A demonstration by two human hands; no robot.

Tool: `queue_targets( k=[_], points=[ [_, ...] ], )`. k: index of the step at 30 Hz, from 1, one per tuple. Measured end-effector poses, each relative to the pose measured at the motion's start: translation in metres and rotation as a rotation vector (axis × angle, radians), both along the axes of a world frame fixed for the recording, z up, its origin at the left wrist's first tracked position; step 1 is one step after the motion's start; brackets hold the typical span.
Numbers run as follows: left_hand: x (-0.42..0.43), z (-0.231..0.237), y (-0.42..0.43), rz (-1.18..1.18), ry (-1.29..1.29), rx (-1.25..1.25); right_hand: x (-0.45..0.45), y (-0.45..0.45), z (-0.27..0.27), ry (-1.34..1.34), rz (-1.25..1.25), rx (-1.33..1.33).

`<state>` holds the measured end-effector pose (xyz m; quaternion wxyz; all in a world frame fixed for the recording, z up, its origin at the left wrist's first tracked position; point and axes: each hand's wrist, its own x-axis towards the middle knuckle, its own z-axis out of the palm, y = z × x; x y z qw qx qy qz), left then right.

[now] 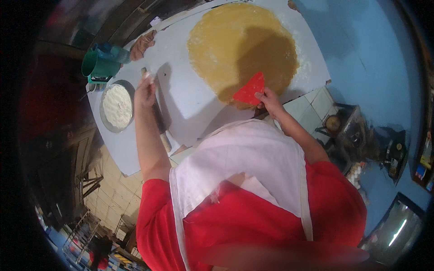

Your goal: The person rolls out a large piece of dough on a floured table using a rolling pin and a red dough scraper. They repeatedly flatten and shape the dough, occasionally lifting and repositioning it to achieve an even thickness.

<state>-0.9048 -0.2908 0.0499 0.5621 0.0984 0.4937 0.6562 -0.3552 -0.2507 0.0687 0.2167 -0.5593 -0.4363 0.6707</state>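
A large round sheet of rolled yellow dough lies on the white tabletop, with flour dusted around it. My right hand grips a red dough scraper over the dough's near edge. My left hand is raised over the left part of the table, fingers curled and blurred, with something white at the fingertips that may be flour. Just left of it stands a metal bowl of white flour. A rolling pin with a dark barrel lies partly hidden beneath my left hand and forearm.
Behind the bowl are a green plastic jug, a clear bluish container and a crumpled brown cloth. A blue wall borders the right. A stove with pans stands low at the right, near egg trays.
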Motion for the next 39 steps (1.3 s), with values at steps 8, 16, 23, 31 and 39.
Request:
queue_targets(
  k=[8, 16, 23, 31, 39],
  points=[
    [0.264, 0.144, 0.174, -0.220, 0.402, 0.182, 0.109, 0.083, -0.033, -0.073, 0.038, 0.117],
    [0.381, 0.200, 0.225, -0.241, 0.971, 0.406, 0.259, 0.196, -0.026, -0.089, -0.007, 0.242],
    [0.406, 0.169, 0.194, -0.248, 0.863, 0.228, 0.253, 0.242, -0.041, -0.252, -0.023, 0.312],
    [0.403, 0.025, 0.157, -0.662, 1.138, -0.187, 0.281, 0.253, -0.087, -0.183, -0.129, 0.144],
    [0.440, -0.055, 0.183, -0.398, 1.841, -0.285, 0.203, 0.233, -0.100, -0.535, 0.244, 0.362]
  ],
)
